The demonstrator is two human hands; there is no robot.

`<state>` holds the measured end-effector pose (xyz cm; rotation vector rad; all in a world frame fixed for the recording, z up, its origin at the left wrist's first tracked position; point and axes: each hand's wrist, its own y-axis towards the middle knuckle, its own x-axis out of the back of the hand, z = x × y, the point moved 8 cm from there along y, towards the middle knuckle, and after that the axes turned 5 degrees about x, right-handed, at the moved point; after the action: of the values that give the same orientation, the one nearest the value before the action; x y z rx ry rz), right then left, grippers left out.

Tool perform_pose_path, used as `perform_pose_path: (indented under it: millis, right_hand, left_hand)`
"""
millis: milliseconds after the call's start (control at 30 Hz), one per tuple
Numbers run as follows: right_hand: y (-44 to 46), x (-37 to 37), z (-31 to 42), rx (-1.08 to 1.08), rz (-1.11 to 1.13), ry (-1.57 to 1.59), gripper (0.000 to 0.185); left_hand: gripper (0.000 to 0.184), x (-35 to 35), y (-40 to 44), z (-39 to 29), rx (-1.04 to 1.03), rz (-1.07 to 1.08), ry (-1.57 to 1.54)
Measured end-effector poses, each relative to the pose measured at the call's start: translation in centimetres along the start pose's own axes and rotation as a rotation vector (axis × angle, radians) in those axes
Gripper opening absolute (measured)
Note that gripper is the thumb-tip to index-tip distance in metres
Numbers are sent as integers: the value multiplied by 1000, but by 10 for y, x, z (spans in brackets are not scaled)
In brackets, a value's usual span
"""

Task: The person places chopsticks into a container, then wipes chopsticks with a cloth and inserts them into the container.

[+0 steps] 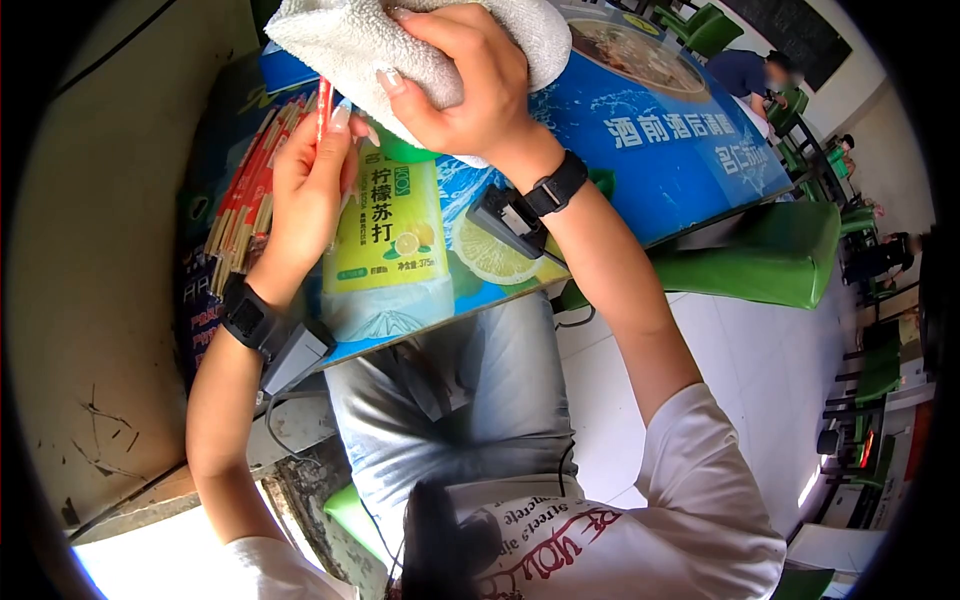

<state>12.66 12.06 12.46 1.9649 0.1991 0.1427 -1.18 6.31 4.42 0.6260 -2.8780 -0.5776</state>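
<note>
My right hand (465, 85) grips a white towel (345, 45), its fingers pressed into the cloth above the tabletop. In my left hand (315, 175), thumb and fingers pinch a red paper-wrapped pair of chopsticks (325, 104), upright just beside the towel's lower edge. More chopsticks in red and white wrappers (240, 205) lie in a pile to the left of my left hand. The towel hides part of the table and whatever is behind it. Each wrist wears a black band with a grey device.
The table (660, 190) has a blue printed top with a lemon soda bottle picture. A blue box (283, 70) stands at its far left, near the wall (120, 250). A green chair (765, 255) is at the right; other people and chairs are farther back.
</note>
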Motion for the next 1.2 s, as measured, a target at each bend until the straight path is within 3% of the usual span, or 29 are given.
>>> perform_pose_path:
  millis: [333, 367, 467, 500, 600, 733, 767, 833, 867, 933, 967, 1033, 1133, 1167, 1200]
  right_hand:
    - [-5, 16, -13, -57, -159, -64, 39]
    - [-17, 10, -23, -88, -73, -51, 47]
    - [-17, 27, -28, -196, -161, -189, 45]
    - [-29, 30, -44, -396, -278, -56, 42]
    - [-39, 53, -74, -566, -528, -20, 39]
    - [-29, 71, -61, -703, -470, -535, 50]
    - [-11, 67, -34, -457, -471, -782, 37]
    - [0, 59, -21, -213, -474, -659, 37]
    - [2, 45, -23, -226, -336, -495, 31]
    - [-7, 3, -42, -628, -102, 388, 19]
    - [-10, -12, -35, -776, 12, 645, 24]
    - [-17, -38, -15, -878, 343, 775, 25]
    - [-20, -36, -18, -937, 403, 683, 25]
    - [-6, -21, -24, -803, 217, 609, 22]
    - [4, -2, -37, -873, -17, 619, 23]
  left_hand:
    - [28, -27, -8, -3, 111, 270, 123]
    - [28, -24, -7, -4, 90, 233, 107]
    - [28, -14, -4, -9, 22, 90, 26]
    - [28, -7, -3, -11, -4, 23, -21]
    - [28, 8, 0, -17, -31, -111, 21]
    - [29, 7, 0, -17, -42, -113, 12]
    - [26, 2, -3, -18, -28, -49, -24]
    - [27, -9, -6, -20, -30, 44, 37]
    - [28, -14, -8, -21, -32, 91, 68]
    - [28, -25, -12, -21, -35, 180, 46]
    - [27, -29, -14, -22, -44, 217, 68]
    - [28, -36, -17, -20, 0, 290, 82]
    - [32, -42, -17, -18, -10, 339, 105]
    - [33, -41, -15, -20, -41, 305, 126]
    - [33, -38, -14, -21, 11, 298, 153]
